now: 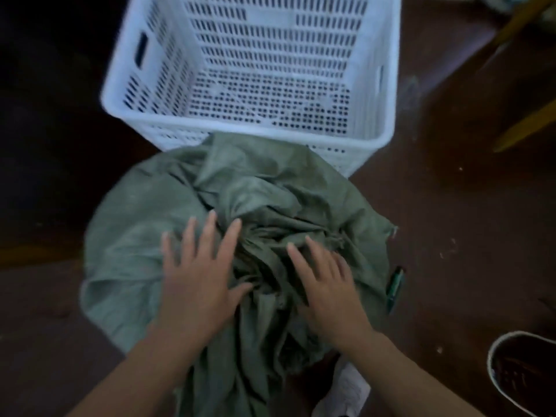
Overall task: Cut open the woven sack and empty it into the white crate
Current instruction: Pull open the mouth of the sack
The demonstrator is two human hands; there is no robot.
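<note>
Floor (457, 224) brown (dim), left hand (195, 284), right hand (334, 296) spread flat on woven sack (135, 230), white crate (270, 40) beyond.

Both hands flat on green woven sack (144, 224): left hand (197, 284), right hand (328, 291); white crate (388, 94) beyond.

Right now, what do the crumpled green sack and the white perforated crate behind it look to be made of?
Crumpled green sack: probably woven plastic fabric, matte; it creases stiffly and frays at one edge. White perforated crate: moulded plastic, smooth; uniform slotted walls.
</note>
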